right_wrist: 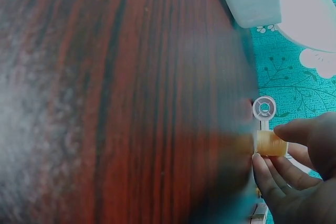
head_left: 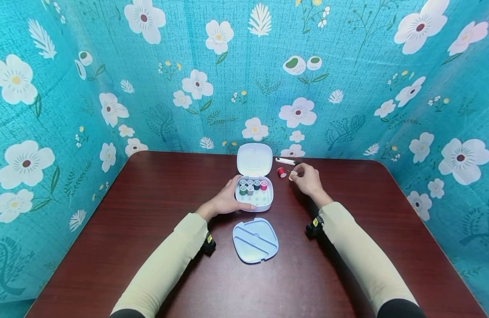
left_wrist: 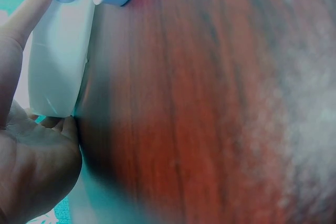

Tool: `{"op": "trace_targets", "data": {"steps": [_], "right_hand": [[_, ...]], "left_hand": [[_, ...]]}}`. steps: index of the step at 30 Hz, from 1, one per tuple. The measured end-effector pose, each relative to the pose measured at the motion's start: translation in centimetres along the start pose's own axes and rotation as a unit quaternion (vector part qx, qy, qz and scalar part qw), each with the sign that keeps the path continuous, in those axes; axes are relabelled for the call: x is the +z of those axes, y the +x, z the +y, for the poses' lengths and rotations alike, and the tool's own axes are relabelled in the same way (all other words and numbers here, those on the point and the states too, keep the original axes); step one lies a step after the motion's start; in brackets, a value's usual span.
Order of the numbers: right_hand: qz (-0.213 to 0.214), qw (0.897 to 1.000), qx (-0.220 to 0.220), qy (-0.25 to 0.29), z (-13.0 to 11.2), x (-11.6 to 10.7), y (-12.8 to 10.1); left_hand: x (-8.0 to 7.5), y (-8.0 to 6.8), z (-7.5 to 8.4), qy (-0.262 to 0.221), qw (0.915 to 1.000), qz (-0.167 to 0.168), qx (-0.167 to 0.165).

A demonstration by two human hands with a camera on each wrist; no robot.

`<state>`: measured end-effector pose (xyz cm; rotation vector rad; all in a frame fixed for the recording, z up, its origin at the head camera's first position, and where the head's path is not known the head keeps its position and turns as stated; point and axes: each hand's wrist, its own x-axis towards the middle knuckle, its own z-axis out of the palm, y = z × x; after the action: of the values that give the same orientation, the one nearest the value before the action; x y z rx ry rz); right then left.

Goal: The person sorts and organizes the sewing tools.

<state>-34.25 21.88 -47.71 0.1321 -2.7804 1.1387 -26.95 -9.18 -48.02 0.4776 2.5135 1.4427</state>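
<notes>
One white box (head_left: pixel 263 207), lid (head_left: pixel 255 160) raised, between the hands; left hand (head_left: pixel 227 199) curled about its left side, thumb along the near wall. Six thread spools (head_left: pixel 250 190) standing in the box: four in the far row, two in the next, green and red among them. One yellow spool (right_wrist: pixel 271 144), pinched between thumb and fingers of the right hand (head_left: pixel 308 179). One red spool (head_left: pixel 282 172), on the worktop (head_left: pixel 157 194) just left of the right hand. One slim white tool (head_left: pixel 285 161), dark at one end, just beyond that hand. One pale blue panel (head_left: pixel 255 240), ridged, lying nearer the person than both hands.
</notes>
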Motion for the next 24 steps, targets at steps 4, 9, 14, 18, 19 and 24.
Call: {"op": "trace_targets", "data": {"steps": [4, 9, 14, 18, 19, 24], "right_hand": [[-0.003, 1.000, 0.000, -0.001, -0.1, -0.1, -0.2], [-0.008, 1.000, -0.002, 0.004, -0.3, -0.3, -0.5], [-0.016, 1.000, -0.003, 0.006, -0.6, -0.6, -0.8], [-0.019, 1.000, -0.005, 0.005, -0.8, -0.7, -1.1], [-0.020, 1.000, -0.004, 0.006, -0.8, -0.7, -1.1], [-0.022, 1.000, -0.011, 0.013, -1.0, -0.8, -1.5]], "left_hand": [[0.0, 0.0, 0.0, -0.006, 1.0000, -0.002, 0.000], [0.0, 0.0, 0.0, -0.003, 1.0000, 0.000, -0.002], [0.0, 0.1, 0.1, 0.001, 1.0000, 0.002, 0.000], [0.0, 0.1, 0.1, 0.000, 1.0000, 0.004, -0.002], [0.0, 0.1, 0.1, 0.000, 1.0000, 0.004, -0.003], [0.1, 0.1, 0.0, 0.001, 1.0000, 0.004, -0.006]]}}
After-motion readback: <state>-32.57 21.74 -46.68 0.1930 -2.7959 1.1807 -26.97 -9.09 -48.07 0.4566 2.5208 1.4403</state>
